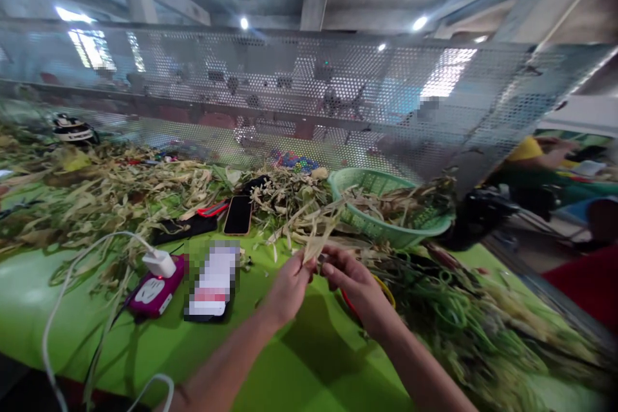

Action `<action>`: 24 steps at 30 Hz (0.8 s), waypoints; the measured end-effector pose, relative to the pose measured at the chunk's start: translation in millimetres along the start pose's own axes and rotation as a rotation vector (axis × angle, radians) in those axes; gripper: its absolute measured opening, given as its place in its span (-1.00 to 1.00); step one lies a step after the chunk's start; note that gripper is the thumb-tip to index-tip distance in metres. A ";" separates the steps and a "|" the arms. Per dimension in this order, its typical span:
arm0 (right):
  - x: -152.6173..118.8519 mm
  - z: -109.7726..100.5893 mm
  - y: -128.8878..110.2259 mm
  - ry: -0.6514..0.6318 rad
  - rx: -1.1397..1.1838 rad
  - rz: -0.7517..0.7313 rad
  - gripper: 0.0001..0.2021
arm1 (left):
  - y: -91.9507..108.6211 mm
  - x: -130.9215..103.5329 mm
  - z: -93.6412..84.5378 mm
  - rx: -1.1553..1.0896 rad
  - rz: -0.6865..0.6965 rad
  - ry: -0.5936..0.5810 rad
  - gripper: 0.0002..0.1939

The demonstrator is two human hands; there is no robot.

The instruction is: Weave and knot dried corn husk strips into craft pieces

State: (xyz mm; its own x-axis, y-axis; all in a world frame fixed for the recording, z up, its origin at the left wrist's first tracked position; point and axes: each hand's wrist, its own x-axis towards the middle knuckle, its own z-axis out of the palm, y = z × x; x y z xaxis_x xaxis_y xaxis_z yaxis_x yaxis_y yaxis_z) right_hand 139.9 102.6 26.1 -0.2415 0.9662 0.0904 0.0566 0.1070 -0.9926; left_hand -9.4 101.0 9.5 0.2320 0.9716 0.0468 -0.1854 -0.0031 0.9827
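My left hand is closed in a pinch around a pale dried husk-like leaf, whose strips fan upward above the fingers. Close beside it, my right hand has its fingers curled together near the leaf's lower end; whatever lies between those fingertips is too small to make out. Both hands are a little above the green tabletop. Partly hidden behind the right wrist is a round thing with a red and yellow rim.
A green plastic basket of dried stems stands beyond. Dried leaves heap left; green strands lie right. Two phones and a purple power strip with a white cable are left. A perforated screen borders the back.
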 end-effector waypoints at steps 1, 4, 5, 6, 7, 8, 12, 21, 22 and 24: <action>0.4 -2.4 -1.2 0.018 0.059 0.009 -0.57 | -0.8 -1.3 3.3 0.037 0.008 -0.043 -0.64; -0.4 -4.3 -3.3 0.037 0.155 0.038 -0.64 | 0.6 -4.8 10.5 0.122 -0.006 -0.152 -0.59; -0.9 -3.7 -3.7 0.041 0.179 0.045 -0.69 | 2.0 -5.7 11.4 0.129 -0.018 -0.169 -0.59; -1.2 -2.8 -4.1 0.051 0.203 0.044 -0.73 | 3.4 -6.5 11.6 0.129 -0.027 -0.182 -0.59; -1.4 -2.0 -4.5 0.061 0.222 0.039 -0.74 | 4.6 -7.2 11.3 0.118 -0.032 -0.194 -0.60; -1.4 -1.3 -4.8 0.070 0.235 0.033 -0.74 | 5.5 -7.8 10.7 0.096 -0.040 -0.204 -0.61; -1.0 -1.5 -6.2 0.090 0.249 0.018 -0.75 | 3.4 -8.9 10.0 -0.059 -0.121 -0.208 -0.63; -2.2 -3.6 -7.1 0.086 0.086 -0.032 -0.80 | -5.0 -2.2 7.4 0.013 -0.049 -0.224 -0.62; -1.4 -4.1 -4.8 0.101 0.051 -0.038 -0.79 | -5.7 -1.5 6.8 0.034 -0.048 -0.228 -0.63; 0.5 -5.8 0.6 0.118 -0.042 -0.048 -0.78 | -7.7 -0.5 6.7 0.079 -0.064 -0.232 -0.66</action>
State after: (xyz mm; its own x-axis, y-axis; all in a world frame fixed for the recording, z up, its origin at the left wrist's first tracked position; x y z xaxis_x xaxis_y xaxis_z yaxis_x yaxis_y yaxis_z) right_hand 145.4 104.5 26.0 -0.1296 0.9803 0.1488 0.0888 0.1610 -0.9830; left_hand -1.7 99.0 3.1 0.4556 0.8901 0.0150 -0.0906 0.0296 0.9954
